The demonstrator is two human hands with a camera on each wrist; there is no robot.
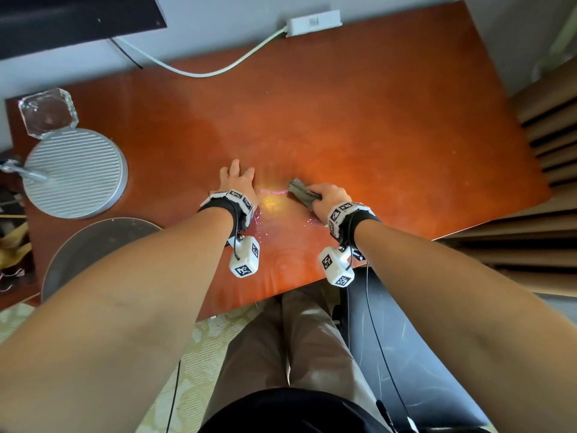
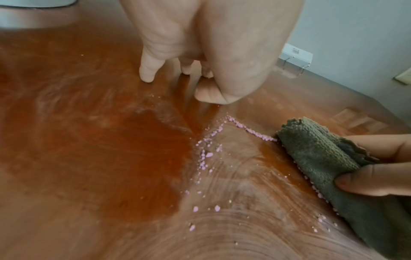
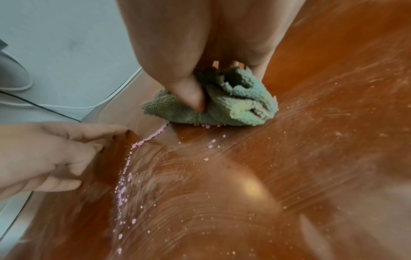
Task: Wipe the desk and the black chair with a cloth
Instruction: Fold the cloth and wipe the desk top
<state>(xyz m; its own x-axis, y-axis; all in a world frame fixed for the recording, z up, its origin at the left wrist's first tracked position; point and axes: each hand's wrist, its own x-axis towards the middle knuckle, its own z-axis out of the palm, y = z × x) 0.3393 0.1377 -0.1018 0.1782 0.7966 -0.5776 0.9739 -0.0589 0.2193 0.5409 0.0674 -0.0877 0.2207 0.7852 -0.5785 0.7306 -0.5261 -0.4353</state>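
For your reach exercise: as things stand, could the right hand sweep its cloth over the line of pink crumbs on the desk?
Probably yes. The right hand grips the cloth beside the pink crumbs, with bare desk between; the left hand rests just aside.

Pale grey-white wall point(image 1: 218, 23) runs along the far side. Dark framed panel point(image 1: 78, 17) hangs at upper left of it. White power strip point(image 1: 313, 22) sits against the wall, its white cable point(image 1: 218, 68) curving left; a thin black cable point(image 1: 128, 56) beside it. Round ribbed silver lamp base point(image 1: 75, 173) at left, clear faceted glass dish point(image 1: 48, 112) just behind it, grey round disc point(image 1: 93, 251) nearer. Brown slatted panels point(image 1: 549, 126) at right. Patterned pale green floor point(image 1: 199, 348) below. Warm glare spot on the glossy wood.
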